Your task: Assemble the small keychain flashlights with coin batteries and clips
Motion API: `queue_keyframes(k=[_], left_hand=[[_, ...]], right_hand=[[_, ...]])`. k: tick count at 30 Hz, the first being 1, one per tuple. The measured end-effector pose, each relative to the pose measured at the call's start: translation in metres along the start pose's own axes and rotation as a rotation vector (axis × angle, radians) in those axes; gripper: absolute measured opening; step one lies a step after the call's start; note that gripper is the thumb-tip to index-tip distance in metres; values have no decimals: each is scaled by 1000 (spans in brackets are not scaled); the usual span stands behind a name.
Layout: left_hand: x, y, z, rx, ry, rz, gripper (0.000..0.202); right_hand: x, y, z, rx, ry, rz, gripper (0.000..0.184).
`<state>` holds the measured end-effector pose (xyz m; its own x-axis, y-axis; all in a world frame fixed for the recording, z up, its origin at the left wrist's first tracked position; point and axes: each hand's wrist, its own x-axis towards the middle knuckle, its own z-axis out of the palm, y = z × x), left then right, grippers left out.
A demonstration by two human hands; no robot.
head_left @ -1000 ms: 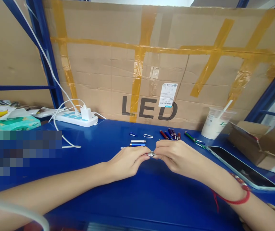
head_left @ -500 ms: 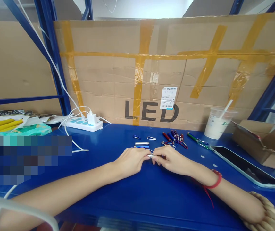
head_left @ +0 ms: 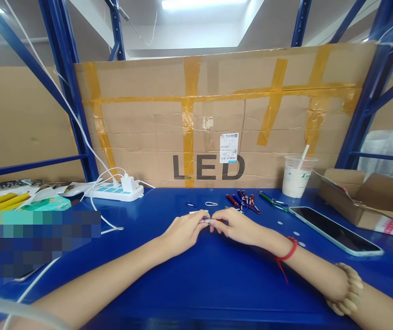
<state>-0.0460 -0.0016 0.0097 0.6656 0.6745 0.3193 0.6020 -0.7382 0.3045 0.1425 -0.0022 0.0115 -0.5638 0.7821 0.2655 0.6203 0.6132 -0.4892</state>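
My left hand (head_left: 184,234) and my right hand (head_left: 239,227) meet over the blue table, fingertips pinched. Between them is a small silver metal piece (head_left: 204,221), mostly covered by the fingers. Just behind my left fingers shows part of a silver tube (head_left: 193,212). Farther back lie a blue carabiner (head_left: 192,204) and a silver carabiner (head_left: 211,204). A cluster of red and blue metal tubes (head_left: 241,200) with small clips rests beyond my right hand. Right of it is a green tube (head_left: 267,197) with a clip.
A phone (head_left: 335,230) lies at right, near an open cardboard box (head_left: 361,206) and a cup with a straw (head_left: 297,178). At left are a white power strip (head_left: 117,192), cables and yellow rods (head_left: 2,204). A cardboard sheet (head_left: 141,133) marked LED stands behind.
The camera view has tilted up, showing more ceiling. Both hands stay together on the small silver metal piece, and my left fingers now cover more of the tubes behind them.
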Motion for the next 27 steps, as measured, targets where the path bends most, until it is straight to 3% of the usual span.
queue_keyframes(k=[27], left_hand=[[2,0,1,-6,65,-7,23]], right_hand=[[-2,-10,-1,-33,57,150,51]])
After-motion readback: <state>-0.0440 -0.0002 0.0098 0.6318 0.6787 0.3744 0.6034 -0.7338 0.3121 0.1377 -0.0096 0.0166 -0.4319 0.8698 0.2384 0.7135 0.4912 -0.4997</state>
